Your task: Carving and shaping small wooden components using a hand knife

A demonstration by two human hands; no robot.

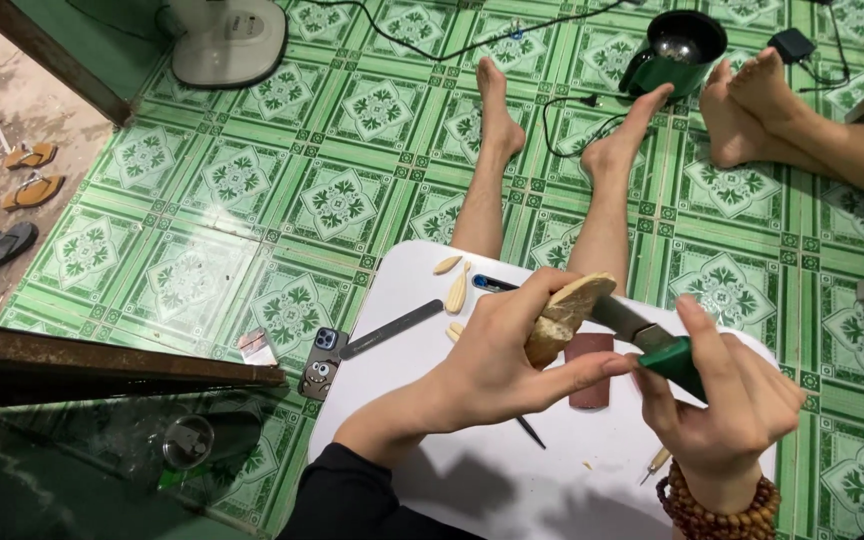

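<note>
My left hand [497,355] grips a pale chunk of wood [564,318] above a white board [452,480] that rests over my lap. My right hand [720,400], with a brown bead bracelet [714,510] at the wrist, holds a knife by its green handle [674,362]. The knife's grey blade [620,318] lies against the wood. Small wood shavings [455,283] rest on the far side of the board. My left thumb reaches toward the knife handle.
On the board lie a flat grey file [392,328], a dark red block [589,372], a thin pick [655,463] and a blue pen [490,284]. A phone [321,364] sits on the green tiled floor. Another person's feet [752,100], a green pot [674,52], a fan base [227,40] and sandals [30,172] surround me.
</note>
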